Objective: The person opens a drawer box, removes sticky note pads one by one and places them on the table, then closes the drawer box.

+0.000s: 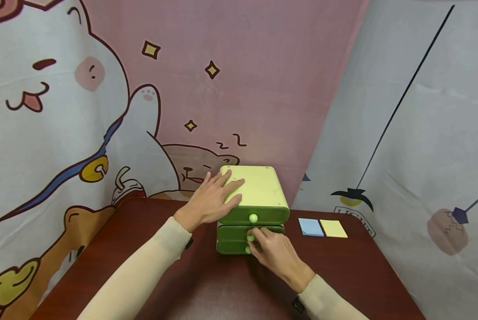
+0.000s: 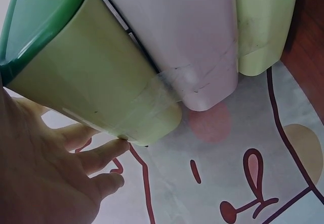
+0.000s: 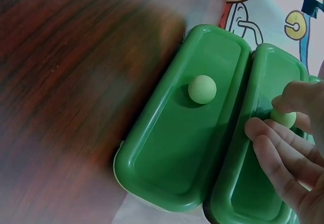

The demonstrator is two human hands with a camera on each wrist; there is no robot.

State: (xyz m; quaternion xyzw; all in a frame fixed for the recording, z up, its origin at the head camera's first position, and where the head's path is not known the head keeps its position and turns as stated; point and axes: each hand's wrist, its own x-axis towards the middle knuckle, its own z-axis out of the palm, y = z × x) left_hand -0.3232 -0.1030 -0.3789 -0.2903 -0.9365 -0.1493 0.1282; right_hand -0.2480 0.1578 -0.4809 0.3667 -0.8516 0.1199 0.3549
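A small drawer unit (image 1: 260, 184) with a pale yellow-green top and three stacked green drawer fronts stands on the table. My left hand (image 1: 211, 198) rests on the left part of its top, fingers spread. With thumb and fingers, my right hand (image 1: 279, 255) pinches the round knob (image 3: 284, 118) of the middle drawer (image 1: 233, 232). Above it, the top drawer (image 1: 235, 216) has a bare light-green knob (image 1: 253, 218). In the right wrist view the bottom drawer (image 3: 167, 148) and its round knob (image 3: 202, 89) show plainly. All three drawers look closed.
Blue sticky notes (image 1: 311, 227) and yellow sticky notes (image 1: 333, 228) lie right of the unit on the dark red-brown table (image 1: 207, 289). A cartoon-printed cloth (image 1: 279, 89) hangs close behind. Clear tape (image 2: 162, 84) crosses the unit's tiers in the left wrist view.
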